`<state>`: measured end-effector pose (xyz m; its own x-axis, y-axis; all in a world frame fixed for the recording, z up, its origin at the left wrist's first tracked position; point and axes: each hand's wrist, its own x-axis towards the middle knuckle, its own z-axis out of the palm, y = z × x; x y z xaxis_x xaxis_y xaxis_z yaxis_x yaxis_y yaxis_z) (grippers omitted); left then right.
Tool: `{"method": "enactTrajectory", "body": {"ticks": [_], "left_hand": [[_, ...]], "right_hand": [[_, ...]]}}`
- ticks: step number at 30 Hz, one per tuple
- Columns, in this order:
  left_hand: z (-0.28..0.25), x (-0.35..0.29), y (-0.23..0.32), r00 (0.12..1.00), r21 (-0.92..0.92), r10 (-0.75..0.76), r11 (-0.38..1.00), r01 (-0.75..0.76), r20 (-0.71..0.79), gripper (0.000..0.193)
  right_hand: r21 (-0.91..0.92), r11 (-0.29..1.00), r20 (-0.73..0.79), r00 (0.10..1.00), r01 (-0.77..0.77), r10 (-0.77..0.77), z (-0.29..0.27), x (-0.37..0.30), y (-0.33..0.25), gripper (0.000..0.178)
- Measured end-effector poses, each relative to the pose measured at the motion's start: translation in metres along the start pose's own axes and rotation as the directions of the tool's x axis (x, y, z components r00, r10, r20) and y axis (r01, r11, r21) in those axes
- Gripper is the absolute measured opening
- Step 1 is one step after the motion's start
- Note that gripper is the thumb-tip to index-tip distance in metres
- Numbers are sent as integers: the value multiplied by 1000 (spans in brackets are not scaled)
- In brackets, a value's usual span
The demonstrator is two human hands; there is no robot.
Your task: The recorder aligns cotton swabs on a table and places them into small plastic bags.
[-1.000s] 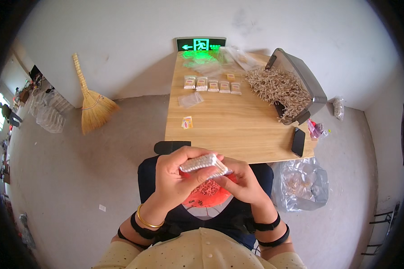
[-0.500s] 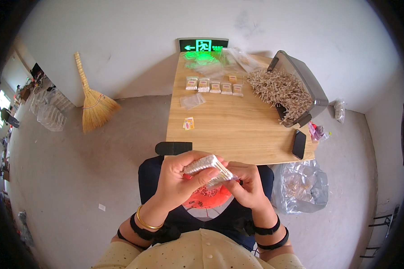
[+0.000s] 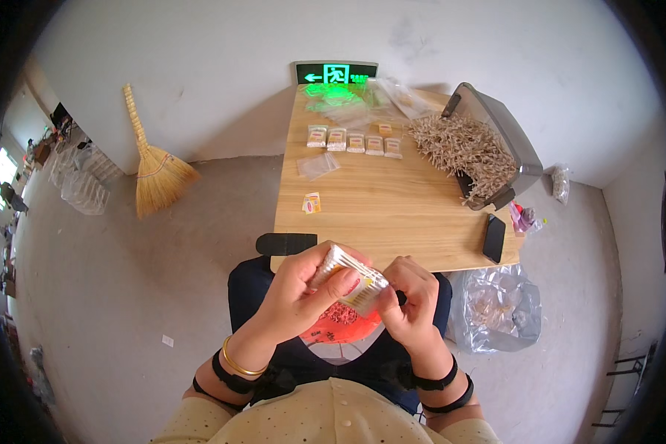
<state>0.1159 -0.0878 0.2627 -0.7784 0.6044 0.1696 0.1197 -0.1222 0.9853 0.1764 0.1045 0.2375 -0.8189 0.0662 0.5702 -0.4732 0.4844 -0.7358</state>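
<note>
five flat white-and-yellow plastic packets (image 3: 356, 143) look filled at twelve o'clock, the left hand (image 3: 296, 294) and right hand (image 3: 412, 302) pinch a similar clear-wrapped packet (image 3: 362, 293) between their fingers, and loose beige sticks (image 3: 462, 150) remain at two.

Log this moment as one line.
left hand: holds swab pack; right hand: at pack's right end; table: five packs in row; bin: loose swabs at mouth

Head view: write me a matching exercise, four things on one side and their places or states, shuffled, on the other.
Things
1. straw broom
2. black phone
3. exit sign
4. packet of swabs

Places or states
A. on the table, near its front right corner
B. in the left hand
C. on the floor, left of the table
D. glowing green

Pairs: 1-C; 2-A; 3-D; 4-B
</note>
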Motion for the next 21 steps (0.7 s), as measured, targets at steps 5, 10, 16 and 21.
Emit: {"method": "enactTrajectory", "body": {"ticks": [5,10,16,21], "left_hand": [[-5,0,-5,999,-81,-23,996,27,46,28],[-4,1,-9,999,-133,-38,990,38,5,29],[15,-4,-21,994,-260,-51,965,24,-100,31],[15,-1,-30,991,-193,9,981,-34,-130,33]], "right_hand": [[126,991,-7,999,-48,49,1,-2,3,15],[304,938,49,986,-165,158,-1,-7,7,20],[95,982,-135,976,-162,174,22,-8,4,13],[183,972,-121,978,-146,170,20,-3,10,17]]}}
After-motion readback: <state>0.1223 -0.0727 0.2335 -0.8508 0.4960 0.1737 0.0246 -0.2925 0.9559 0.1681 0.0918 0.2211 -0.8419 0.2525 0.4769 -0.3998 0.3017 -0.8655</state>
